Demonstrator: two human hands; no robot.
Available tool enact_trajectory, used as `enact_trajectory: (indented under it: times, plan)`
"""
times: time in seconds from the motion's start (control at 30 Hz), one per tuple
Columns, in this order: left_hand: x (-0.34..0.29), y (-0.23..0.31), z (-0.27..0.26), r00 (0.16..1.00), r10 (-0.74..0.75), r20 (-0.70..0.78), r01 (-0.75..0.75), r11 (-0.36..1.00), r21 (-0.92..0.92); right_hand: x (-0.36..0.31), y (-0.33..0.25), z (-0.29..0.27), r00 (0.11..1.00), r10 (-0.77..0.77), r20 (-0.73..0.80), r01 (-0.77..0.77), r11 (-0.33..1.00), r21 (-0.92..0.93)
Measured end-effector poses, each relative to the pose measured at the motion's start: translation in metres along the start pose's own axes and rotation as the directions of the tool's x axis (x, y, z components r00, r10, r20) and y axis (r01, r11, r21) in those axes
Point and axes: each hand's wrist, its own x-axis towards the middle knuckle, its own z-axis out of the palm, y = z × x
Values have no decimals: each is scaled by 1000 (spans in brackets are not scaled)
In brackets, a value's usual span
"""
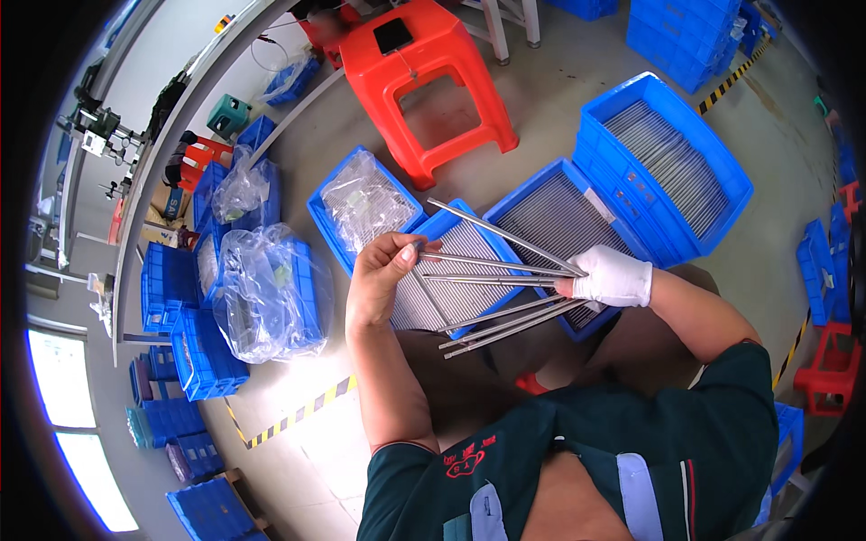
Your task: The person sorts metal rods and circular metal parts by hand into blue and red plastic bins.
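Note:
My right hand [613, 278], in a white glove that leaves some fingertips bare, is closed around several thin metal rods [505, 279]. The rods fan out leftward from it at different angles. At the left, my bare left hand [383, 275] pinches the end of a metal rod between thumb and fingers. Below both hands lies a blue crate [462, 206] with rows of similar rods. Another rod-filled blue crate [564, 164] sits beside it, partly under my right hand. My forearms and the fanned rods hide parts of these crates.
Stacked blue crates with rods [741, 194] stand at the right. A crate with plastic film [361, 194] is left of my hands. A red stool [424, 54] holding a dark flat device [392, 36] stands ahead. Bagged crates [271, 298] line the left, near striped floor tape [302, 415].

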Motion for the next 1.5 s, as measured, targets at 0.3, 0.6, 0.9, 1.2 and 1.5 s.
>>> enact_trajectory:
  times: [0.3,0.6,0.9,1.2,1.5]
  plan:
    - [2,-4,16,993,-36,111,43,997,-63,-1,-4,5,997,26,72,-28,999,28]
    - [7,1,3,992,34,-120,-42,997,-68,1,-5,7,985,64,160,-46,993,-111]
    - [5,0,7,989,120,84,-115,991,-70,2,4,8,952,99,288,-116,992,44]
    - [0,1,-8,976,85,-199,-27,960,278,4,12,9,957,85,278,-101,994,42]
    - [11,-27,34,900,-250,-357,-100,680,-726,19,6,32,988,-99,119,101,995,-9]
